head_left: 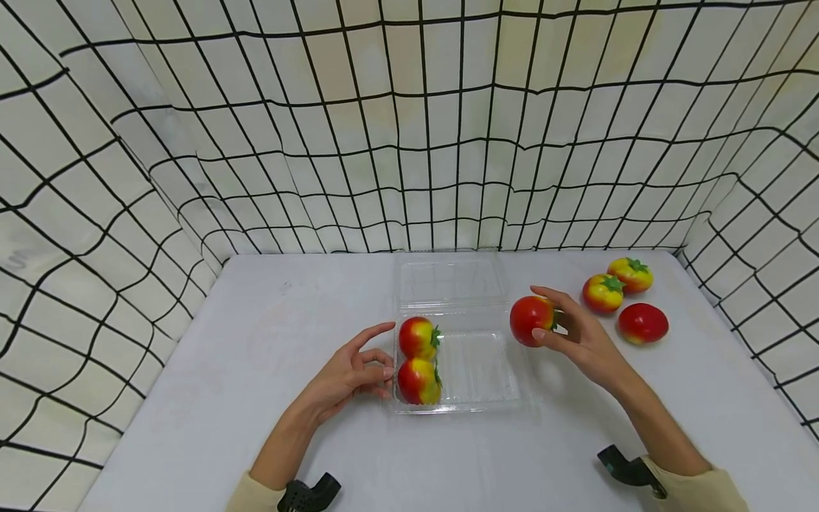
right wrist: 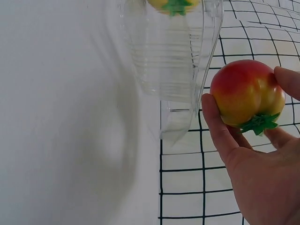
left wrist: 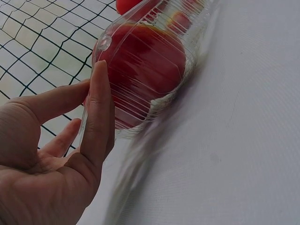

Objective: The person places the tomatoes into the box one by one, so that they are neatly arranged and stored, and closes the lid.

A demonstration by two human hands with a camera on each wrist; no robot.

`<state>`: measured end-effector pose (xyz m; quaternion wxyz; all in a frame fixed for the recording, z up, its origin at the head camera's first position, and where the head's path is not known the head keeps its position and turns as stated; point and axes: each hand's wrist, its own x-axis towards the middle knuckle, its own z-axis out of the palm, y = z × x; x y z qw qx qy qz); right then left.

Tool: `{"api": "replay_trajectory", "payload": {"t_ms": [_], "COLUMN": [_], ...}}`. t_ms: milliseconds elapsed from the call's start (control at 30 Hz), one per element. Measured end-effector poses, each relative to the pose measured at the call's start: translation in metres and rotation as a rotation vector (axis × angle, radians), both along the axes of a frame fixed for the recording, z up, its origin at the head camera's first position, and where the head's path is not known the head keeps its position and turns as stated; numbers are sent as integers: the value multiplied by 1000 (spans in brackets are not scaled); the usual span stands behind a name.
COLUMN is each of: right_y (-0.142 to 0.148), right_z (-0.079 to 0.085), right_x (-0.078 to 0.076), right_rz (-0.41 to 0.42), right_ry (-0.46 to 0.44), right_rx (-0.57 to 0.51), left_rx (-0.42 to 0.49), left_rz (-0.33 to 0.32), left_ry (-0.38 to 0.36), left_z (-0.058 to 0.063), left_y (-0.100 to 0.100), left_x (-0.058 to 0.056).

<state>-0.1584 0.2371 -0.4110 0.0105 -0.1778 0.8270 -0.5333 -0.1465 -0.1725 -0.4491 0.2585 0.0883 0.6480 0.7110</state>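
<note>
Nearest, at the left wall of a clear, ribbed, rectangular plastic container (head_left: 476, 370) on the white table (head_left: 461, 455), the left hand (head_left: 348, 377) pinches the rim between thumb and finger. The container looks light, thin and springy, so it would probably slide or buckle if pushed hard; the rim, held lightly, seems the best place to steady it. Inside, along its left side, sit a glossy round red-and-yellow fruit with green leaves (head_left: 419, 384) and, just beyond that, a matching red-and-yellow fruit (head_left: 416, 338). Off the container's right side, apart from it, the right hand (head_left: 581, 347) pinches a shiny, round, tomato-like fruit, red shading to yellow (head_left: 530, 320), with thumb and fingers across its flanks and its green leafy top towards the palm. Its smooth skin suggests a firm, fairly light, rather slippery ball that may roll if released on a flat surface; a broad grip around the widest part should suit it better than the leaves, which could bend. Farther right of the container lie a plain-looking glossy red fruit (head_left: 643, 323), then a red-and-yellow leafy fruit (head_left: 601, 294) and, farthest of these, another of that kind (head_left: 631, 275). Beyond the container's body its clear flat lid (head_left: 451, 284) lies back.
</note>
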Motion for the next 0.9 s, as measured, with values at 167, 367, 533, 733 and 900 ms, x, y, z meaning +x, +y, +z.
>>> {"api": "replay_trajectory", "payload": {"t_ms": [167, 367, 533, 733, 900], "right_y": [-7, -13, -20, -27, -33], "right_z": [-2, -5, -6, -8, -9], "right_x": [0, 0, 0, -1, -2], "right_rz": [-18, -7, -17, -13, 2], "right_ry": [-4, 24, 42, 46, 45], "right_rx": [-6, -4, 44, 61, 54], "left_rx": [-1, 0, 2, 1, -2], "left_rz": [0, 7, 8, 10, 11], "left_ry": [-3, -5, -8, -5, -9], "left_z": [0, 2, 2, 2, 2], "left_y": [1, 1, 1, 1, 1], "left_x": [0, 0, -1, -1, -1]}}
